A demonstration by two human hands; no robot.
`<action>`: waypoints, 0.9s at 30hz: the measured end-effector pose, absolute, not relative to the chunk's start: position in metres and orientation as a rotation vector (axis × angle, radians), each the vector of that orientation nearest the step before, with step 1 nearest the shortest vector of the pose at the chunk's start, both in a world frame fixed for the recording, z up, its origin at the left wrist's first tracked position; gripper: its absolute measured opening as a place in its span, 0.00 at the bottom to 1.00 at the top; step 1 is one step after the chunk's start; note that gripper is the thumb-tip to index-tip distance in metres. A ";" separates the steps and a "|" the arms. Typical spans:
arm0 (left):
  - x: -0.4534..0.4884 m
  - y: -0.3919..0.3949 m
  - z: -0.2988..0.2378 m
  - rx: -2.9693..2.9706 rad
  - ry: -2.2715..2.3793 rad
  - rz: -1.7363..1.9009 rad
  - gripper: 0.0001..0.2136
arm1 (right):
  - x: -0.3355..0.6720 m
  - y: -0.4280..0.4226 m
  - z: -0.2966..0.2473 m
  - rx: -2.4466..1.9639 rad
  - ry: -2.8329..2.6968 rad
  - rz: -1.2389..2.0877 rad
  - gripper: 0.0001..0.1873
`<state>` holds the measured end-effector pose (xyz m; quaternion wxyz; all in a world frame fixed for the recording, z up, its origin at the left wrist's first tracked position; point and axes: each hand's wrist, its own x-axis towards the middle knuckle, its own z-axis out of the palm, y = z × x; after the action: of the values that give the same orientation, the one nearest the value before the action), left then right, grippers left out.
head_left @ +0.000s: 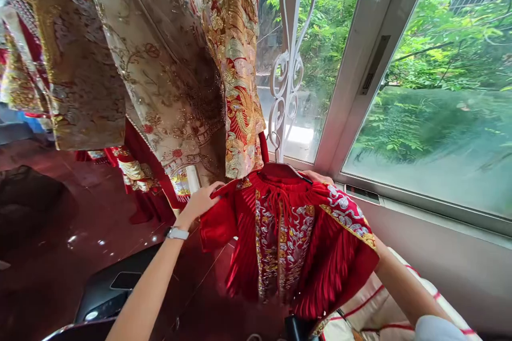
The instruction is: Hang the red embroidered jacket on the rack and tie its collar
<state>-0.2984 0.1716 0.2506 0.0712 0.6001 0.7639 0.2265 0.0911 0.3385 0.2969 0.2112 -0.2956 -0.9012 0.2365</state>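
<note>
A red pleated garment (285,234) with silver and gold embroidered panels and a tied cord at its top hangs in front of me on a hanger (294,171). My left hand (203,200), wearing a watch with a pale band (177,233), is closed on the garment's upper left edge. Behind its upper right edge, the back of my right hand (320,177) shows, closed at the cloth; most of its fingers are hidden. The right forearm passes behind the garment. The hanger's hook (277,153) points up near a white scrolled metal post.
Several embroidered garments hang at the upper left, including a gold-and-red one (240,80) and a sheer beige one (160,74). The white metal post (286,74) stands by a sliding window (344,85). Striped cushioning (400,298) lies lower right; a black glossy object (116,279) lower left.
</note>
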 end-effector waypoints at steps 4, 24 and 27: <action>-0.280 0.180 0.268 1.608 2.545 0.848 0.17 | 0.097 0.347 0.315 -0.954 -2.236 0.312 0.27; -0.274 0.232 0.253 1.334 1.854 1.526 0.30 | 0.186 0.295 0.260 -0.838 -2.240 1.075 0.24; -0.273 0.243 0.241 1.328 1.694 1.410 0.33 | 0.179 0.290 0.233 -0.962 -2.131 0.930 0.23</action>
<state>-0.2730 0.2430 0.2414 0.2804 0.4955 0.6318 0.5261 0.1793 0.2898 0.2326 0.3078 -0.3640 -0.8057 0.3515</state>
